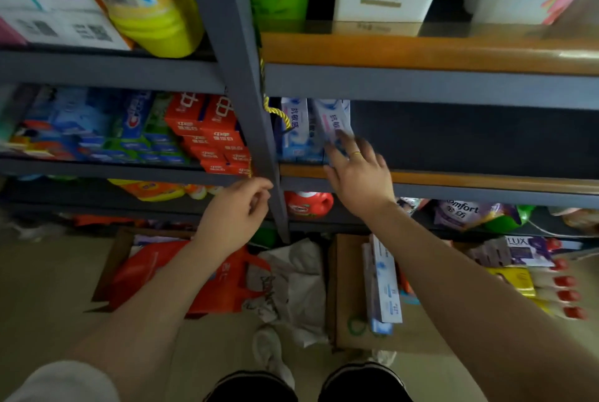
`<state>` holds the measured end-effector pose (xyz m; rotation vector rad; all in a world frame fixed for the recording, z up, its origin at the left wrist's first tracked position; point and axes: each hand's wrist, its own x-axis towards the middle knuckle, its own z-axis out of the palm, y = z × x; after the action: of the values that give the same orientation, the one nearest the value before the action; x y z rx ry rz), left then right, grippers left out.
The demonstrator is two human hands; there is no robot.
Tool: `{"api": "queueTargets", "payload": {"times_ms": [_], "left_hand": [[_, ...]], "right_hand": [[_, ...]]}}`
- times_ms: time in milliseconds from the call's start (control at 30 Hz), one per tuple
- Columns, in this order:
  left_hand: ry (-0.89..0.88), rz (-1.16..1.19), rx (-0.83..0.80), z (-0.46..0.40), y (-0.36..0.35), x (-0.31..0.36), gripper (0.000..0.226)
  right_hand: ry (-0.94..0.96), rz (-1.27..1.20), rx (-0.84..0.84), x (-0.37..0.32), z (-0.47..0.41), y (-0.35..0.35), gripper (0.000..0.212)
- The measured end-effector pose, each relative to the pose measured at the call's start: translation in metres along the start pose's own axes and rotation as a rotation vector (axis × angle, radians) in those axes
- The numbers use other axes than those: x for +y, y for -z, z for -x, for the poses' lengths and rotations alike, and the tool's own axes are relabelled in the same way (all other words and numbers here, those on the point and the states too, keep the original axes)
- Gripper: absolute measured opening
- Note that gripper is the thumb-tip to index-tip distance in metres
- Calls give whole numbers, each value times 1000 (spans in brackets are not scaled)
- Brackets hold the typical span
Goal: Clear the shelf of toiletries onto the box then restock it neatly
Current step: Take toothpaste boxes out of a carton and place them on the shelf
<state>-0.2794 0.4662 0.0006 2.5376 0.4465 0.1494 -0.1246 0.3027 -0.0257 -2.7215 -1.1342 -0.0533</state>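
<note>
On the middle shelf [453, 178], just right of the grey upright post [256, 129], a few pale blue and white toothpaste boxes [299, 129] stand on end at the far left of the board. The right hand [358, 174] reaches in with its fingers spread and laid over the rightmost box [334, 124], which leans to the right; the fingertips press on its lower face, and whether the thumb has closed round it cannot be told through the blur. A gold ring [356, 153] shows on one finger. To the right of those boxes the shelf runs dark and bare along its whole length, with the orange wooden lip at the front edge and the grey rail beneath it. The left hand [238, 210] is loosely curled, thumb and forefinger nearly together, holding nothing, right against the front of the post at the shelf's rail. Below on the floor sits a cardboard box [343, 298] with more long white and blue boxes [382, 285] lying on its top. Left of the post, the neighbouring bay is packed with red boxes [210, 132] and blue ones. A red detergent bottle [308, 205] stands on the lower shelf under the right wrist.
</note>
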Motion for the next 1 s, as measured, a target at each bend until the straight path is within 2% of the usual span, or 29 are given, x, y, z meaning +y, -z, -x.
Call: {"api": "queueTargets", "payload": {"times_ms": [67, 133, 267, 300, 367, 433, 533, 600, 667, 767, 867, 1000], "left_hand": [[-20, 8, -16, 0, -3, 1, 26], [-22, 18, -31, -1, -6, 5, 27], [-23, 57, -34, -6, -7, 19, 28], [-11, 74, -43, -7, -8, 23, 28], [29, 134, -84, -8, -12, 30, 27], [69, 245, -125, -11, -19, 38, 25], [169, 489, -125, -17, -32, 50, 24], [197, 656, -73, -20, -32, 64, 39], [168, 822, -40, -20, -30, 81, 51], [133, 1011, -81, -16, -33, 101, 32], [116, 1011, -50, -5, -40, 107, 27], [-27, 854, -67, 11, -42, 107, 38]], "right_hand": [[-55, 17, 88, 6, 4, 5, 42], [-176, -68, 58, 6, -8, 12, 50], [-438, -352, -129, 3, -46, 17, 93], [-536, -446, -185, 5, -52, 15, 94], [-664, -627, -229, 16, -53, 15, 74], [-622, -709, -198, 29, -35, 25, 52], [-523, -830, -135, 44, 22, 44, 44], [-485, -945, -107, 52, 67, 53, 45], [-424, -1013, -154, 58, 100, 52, 49], [-354, -951, -231, 63, 121, 37, 67], [-346, -789, -215, 63, 127, 19, 76], [-392, -685, -117, 55, 127, 8, 69]]}}
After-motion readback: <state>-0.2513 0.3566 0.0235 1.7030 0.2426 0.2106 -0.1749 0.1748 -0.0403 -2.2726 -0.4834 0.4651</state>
